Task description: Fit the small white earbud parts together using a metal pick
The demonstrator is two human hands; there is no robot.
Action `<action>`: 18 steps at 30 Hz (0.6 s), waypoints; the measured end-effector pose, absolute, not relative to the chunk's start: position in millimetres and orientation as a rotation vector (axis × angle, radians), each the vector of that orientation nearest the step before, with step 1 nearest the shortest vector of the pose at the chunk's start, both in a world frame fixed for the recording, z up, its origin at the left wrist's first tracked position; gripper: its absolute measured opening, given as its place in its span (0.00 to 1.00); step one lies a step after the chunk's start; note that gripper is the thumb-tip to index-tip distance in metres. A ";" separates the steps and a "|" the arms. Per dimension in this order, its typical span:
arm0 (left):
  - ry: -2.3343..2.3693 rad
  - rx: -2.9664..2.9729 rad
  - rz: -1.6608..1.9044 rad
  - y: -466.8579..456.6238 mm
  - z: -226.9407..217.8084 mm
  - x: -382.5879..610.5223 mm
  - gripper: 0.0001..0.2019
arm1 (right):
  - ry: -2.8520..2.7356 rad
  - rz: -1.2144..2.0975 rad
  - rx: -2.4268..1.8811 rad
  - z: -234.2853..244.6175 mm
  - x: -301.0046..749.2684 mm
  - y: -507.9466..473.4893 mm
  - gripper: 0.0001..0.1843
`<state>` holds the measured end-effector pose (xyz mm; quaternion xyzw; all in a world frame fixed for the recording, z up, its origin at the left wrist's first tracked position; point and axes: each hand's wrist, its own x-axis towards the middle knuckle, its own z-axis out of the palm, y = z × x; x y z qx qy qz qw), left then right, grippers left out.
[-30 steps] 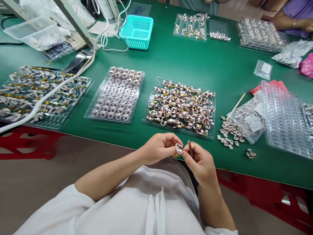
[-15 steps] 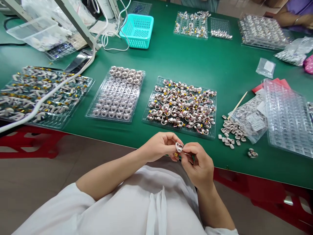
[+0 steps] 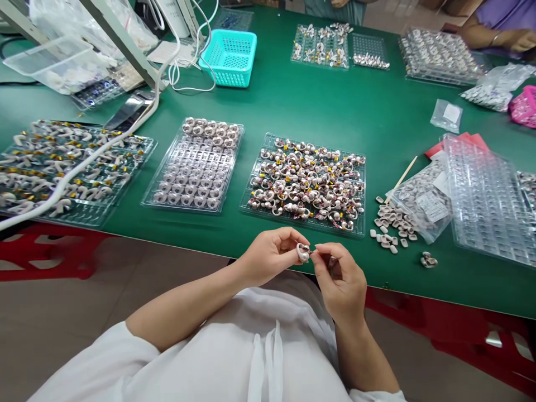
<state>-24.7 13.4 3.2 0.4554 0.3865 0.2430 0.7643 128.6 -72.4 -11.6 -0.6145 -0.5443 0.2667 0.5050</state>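
Note:
My left hand [image 3: 270,254] is closed, its thumb and fingers pinching a beige, curved earbud part [image 3: 302,252] just over the table's front edge. My right hand [image 3: 341,276] is closed beside it, thumb and index fingertip pressed together at the part's right side. A thin dark bit shows between those fingertips, too small to name. Something small and brownish also shows inside the curled right fingers, mostly hidden. Beyond both hands lies a clear tray [image 3: 359,228] heaped with similar earbud parts with yellow tabs. Small beige oval caps [image 3: 393,226] lie loose to the right, near a single assembled piece [image 3: 428,260].
Left stand a half-filled clear tray [image 3: 213,167] and a tray of curved parts [image 3: 84,167], crossed by a white cable [image 3: 94,156]. A turquoise basket [image 3: 230,58] sits behind. At right are a wooden stick [image 3: 402,177], a parts bag [image 3: 427,198] and an empty-looking tray [image 3: 486,195]. Co-workers' hands [image 3: 517,40] show at the far side.
The view has shifted slightly. The earbud part has turned a little in my left fingers, and its yellow tab no longer shows below. My right fingertips have drawn slightly away from it.

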 end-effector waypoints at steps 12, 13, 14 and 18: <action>0.704 0.671 0.377 19.9 -3.7 -24.6 0.16 | -1.259 0.728 -1.362 -14.4 124.9 -73.6 0.10; 0.697 0.668 0.367 21.0 -4.2 -25.4 0.16 | -1.266 0.752 -1.356 -13.9 125.8 -73.3 0.10; 0.690 0.671 0.358 22.1 -4.5 -26.2 0.15 | -1.278 0.775 -1.354 -13.0 126.7 -72.9 0.09; 0.692 0.740 0.315 26.3 -2.8 -28.8 0.15 | -1.397 0.802 -1.392 -5.6 131.5 -69.6 0.09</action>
